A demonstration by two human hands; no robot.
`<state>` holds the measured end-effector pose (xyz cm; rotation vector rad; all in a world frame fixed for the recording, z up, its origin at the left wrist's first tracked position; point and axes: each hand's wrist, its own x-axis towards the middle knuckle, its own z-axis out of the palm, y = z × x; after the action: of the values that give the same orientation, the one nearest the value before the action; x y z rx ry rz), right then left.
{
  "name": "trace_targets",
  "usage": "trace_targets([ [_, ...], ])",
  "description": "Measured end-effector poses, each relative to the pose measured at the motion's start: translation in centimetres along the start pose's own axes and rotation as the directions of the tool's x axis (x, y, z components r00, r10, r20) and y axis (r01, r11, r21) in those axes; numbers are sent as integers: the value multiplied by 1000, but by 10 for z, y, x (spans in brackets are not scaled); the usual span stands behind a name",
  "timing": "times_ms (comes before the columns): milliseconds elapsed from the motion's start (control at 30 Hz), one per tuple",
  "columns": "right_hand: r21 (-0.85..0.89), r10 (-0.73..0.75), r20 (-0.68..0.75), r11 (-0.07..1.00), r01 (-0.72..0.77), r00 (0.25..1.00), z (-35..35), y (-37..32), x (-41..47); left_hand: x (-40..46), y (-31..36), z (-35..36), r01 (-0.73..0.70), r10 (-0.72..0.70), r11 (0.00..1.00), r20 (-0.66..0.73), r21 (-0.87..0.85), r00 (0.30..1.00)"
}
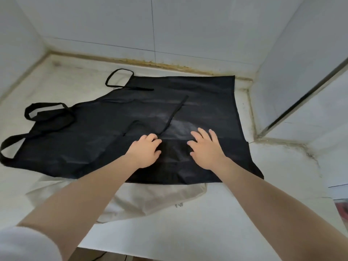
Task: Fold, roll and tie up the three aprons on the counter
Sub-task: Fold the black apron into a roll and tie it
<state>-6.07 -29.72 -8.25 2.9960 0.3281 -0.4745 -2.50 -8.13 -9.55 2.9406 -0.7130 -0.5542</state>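
I see pale wall tiles (113, 21) across the frame's top, and a dark-edged panel (308, 87) slanting down the right side.

A person is wearing a white sleeve (24, 243) pushed up the left arm, nearest the counter (207, 223) edge; both forearms and hands are showing bare, without rings.
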Motion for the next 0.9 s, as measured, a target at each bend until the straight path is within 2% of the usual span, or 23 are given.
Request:
trace_targets([
  [67, 32, 191, 80, 981, -194, 978, -5, -3, 11, 5, -22, -13, -31, 28, 996, -34, -86, 999],
  [100, 57, 226, 92, 971, -231, 970, -10, -5, 17, 9, -33, -21, -45, 40, 996, -66, -74, 997],
  [167, 145, 210, 69, 965, -218, 975, -21, -12, 33, 17, -51, -33, -58, 57, 998, -106, -12, 993],
  [233, 342, 203, 99, 912, -225, 974, -29, -22, 53, 26, -59, -43, -101, 101, 995, -52, 19, 993],
  [300, 601, 217, 194, 745, -291, 957, -37, -36, 78, 37, -69, -49, -193, 192, 981, 72, 13, 979],
  [400, 853, 242, 277, 382, -354, 930, -48, -53, 109, 50, -82, -55, -234, 263, 961, 220, -148, 939],
  [500, 924, 253, 328, 115, -365, 910, -62, -63, 132, 62, -93, -63, -209, 284, 935, 251, -287, 925],
  [600, 980, 199, 196, -21, -196, 960, -93, -73, 153, 73, -100, -77, -211, 327, 886, 233, -413, 916],
  [633, 984, 160, 147, -120, -129, 976, -106, -75, 160, 78, -103, -84, -199, 340, 860, 237, -470, 910],
  [700, 920, 28, 69, -388, -52, 997, -127, -76, 173, 85, -106, -97, -175, 368, 807, 248, -564, 896],
  [733, 883, -33, 36, -466, -47, 999, -136, -77, 181, 92, -110, -104, -168, 371, 782, 232, -601, 899],
  [767, 884, -61, 26, -464, -52, 998, -140, -76, 190, 99, -115, -108, -160, 358, 764, 204, -626, 911],
  [800, 930, -32, 38, -365, -48, 999, -141, -75, 196, 102, -117, -112, -161, 334, 756, 162, -635, 929],
  [833, 987, 55, 49, -156, -40, 997, -140, -73, 204, 107, -122, -115, -174, 308, 767, 117, -617, 944],
  [867, 990, 184, 30, 128, -54, 982, -138, -72, 216, 112, -130, -117, -186, 282, 794, 79, -579, 956],
  [900, 911, 287, -39, 404, -84, 957, -133, -68, 227, 117, -138, -115, -195, 259, 831, 50, -521, 965],
])
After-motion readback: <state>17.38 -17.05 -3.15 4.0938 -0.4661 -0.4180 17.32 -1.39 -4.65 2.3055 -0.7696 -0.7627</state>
